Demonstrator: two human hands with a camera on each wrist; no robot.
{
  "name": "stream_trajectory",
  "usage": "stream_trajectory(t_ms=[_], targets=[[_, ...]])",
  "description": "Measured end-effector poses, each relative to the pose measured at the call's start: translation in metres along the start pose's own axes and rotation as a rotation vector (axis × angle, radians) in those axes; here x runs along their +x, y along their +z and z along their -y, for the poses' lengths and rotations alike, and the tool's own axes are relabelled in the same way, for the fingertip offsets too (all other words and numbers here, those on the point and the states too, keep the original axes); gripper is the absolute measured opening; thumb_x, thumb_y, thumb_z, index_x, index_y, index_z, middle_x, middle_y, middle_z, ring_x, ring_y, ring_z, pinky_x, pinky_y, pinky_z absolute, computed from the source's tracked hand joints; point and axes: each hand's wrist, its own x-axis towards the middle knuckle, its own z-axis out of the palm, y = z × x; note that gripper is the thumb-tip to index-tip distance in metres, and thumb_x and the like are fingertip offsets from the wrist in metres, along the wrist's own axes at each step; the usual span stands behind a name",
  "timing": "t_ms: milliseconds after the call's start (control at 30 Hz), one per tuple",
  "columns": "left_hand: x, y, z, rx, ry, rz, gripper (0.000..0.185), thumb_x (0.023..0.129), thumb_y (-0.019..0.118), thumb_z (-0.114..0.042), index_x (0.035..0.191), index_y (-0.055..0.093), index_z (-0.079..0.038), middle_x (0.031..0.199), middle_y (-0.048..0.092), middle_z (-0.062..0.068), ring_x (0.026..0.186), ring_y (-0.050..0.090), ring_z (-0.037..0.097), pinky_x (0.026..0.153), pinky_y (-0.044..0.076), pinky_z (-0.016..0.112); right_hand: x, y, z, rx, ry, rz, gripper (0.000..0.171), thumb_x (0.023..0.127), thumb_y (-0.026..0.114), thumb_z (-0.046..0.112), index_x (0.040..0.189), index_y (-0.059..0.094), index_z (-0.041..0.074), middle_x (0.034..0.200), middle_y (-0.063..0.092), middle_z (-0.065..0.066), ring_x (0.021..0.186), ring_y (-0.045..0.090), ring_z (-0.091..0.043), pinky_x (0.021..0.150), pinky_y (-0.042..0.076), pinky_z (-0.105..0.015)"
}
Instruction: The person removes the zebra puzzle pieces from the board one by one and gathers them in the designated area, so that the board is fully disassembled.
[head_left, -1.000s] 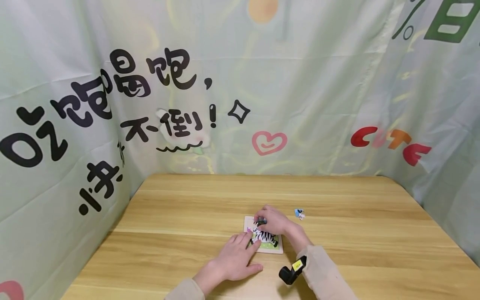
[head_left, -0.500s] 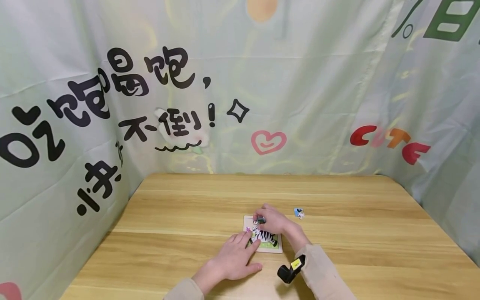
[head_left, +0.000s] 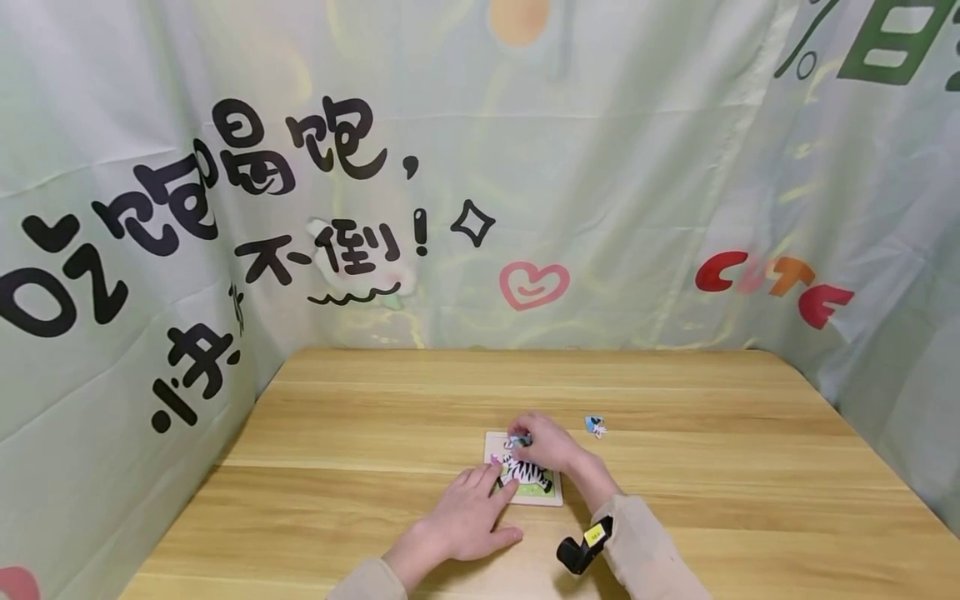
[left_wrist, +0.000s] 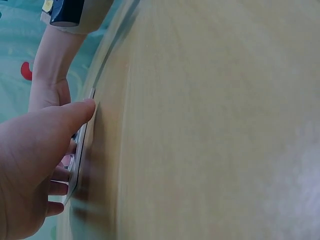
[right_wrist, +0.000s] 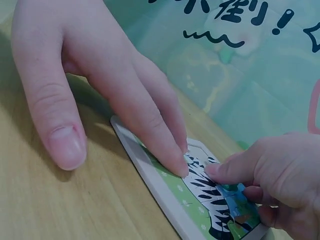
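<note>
A small jigsaw puzzle board [head_left: 556, 501] with a pale frame lies on the table, its picture a striped zebra [right_wrist: 207, 192] on green. My left hand [head_left: 468, 512] rests on its left side, fingers straight, the thumb spread onto the wood. Over the board's upper part, my right hand [head_left: 546, 442] pinches a small puzzle piece [head_left: 519, 440] between thumb and fingers. Fingers hide much of that piece. In the right wrist view, the right thumb [right_wrist: 232, 169] sits right at the zebra's upper body. Beyond the board lies a loose blue, black and white puzzle piece [head_left: 596, 427].
The wooden table [head_left: 360, 417] runs back to a printed cloth curtain [head_left: 622, 208], which also hangs along both sides. A black wrist camera [head_left: 581, 550] hangs from the right sleeve, low over the table.
The pinched piece shows a lighter, bluish face where it looked dark before, as if tilted in the right fingers. The left hand and the loose piece stay in place.
</note>
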Motion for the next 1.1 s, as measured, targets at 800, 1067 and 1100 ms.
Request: stream_trajectory(t_ms=[800, 1067, 1100], targets=[[-0.0006, 0.0032, 0.0001, -0.021, -0.004, -0.014, 0.07, 0.089, 0.038, -0.062, 0.142, 0.039, -0.016, 0.147, 0.028, 0.017, 0.134, 0.027, 0.03, 0.108, 0.025, 0.043, 0.0021, 0.0025, -0.009, 0.077, 0.014, -0.022, 0.012, 0.08, 0.07, 0.005, 0.09, 0.063, 0.009, 0.083, 0.053, 0.0, 0.075, 0.047, -0.015, 0.068, 0.042, -0.031], [-0.0001, 0.0016, 0.0006, -0.018, 0.003, -0.02, 0.069, 0.09, 0.038, -0.06, 0.142, 0.039, -0.014, 0.147, 0.029, 0.018, 0.134, 0.027, 0.03, 0.108, 0.025, 0.044, -0.0003, 0.0018, -0.0086, 0.093, 0.026, -0.042, 0.015, 0.082, 0.068, 0.006, 0.091, 0.062, 0.016, 0.082, 0.057, 0.003, 0.073, 0.049, -0.014, 0.068, 0.042, -0.033], [0.0001, 0.0014, 0.0006, -0.022, 0.003, -0.019, 0.069, 0.09, 0.038, -0.06, 0.142, 0.039, -0.014, 0.147, 0.028, 0.018, 0.134, 0.027, 0.03, 0.108, 0.025, 0.044, -0.0007, 0.0019, -0.0087, 0.087, 0.02, -0.045, 0.014, 0.082, 0.067, 0.006, 0.091, 0.062, 0.016, 0.081, 0.057, 0.003, 0.072, 0.049, -0.014, 0.067, 0.042, -0.033]])
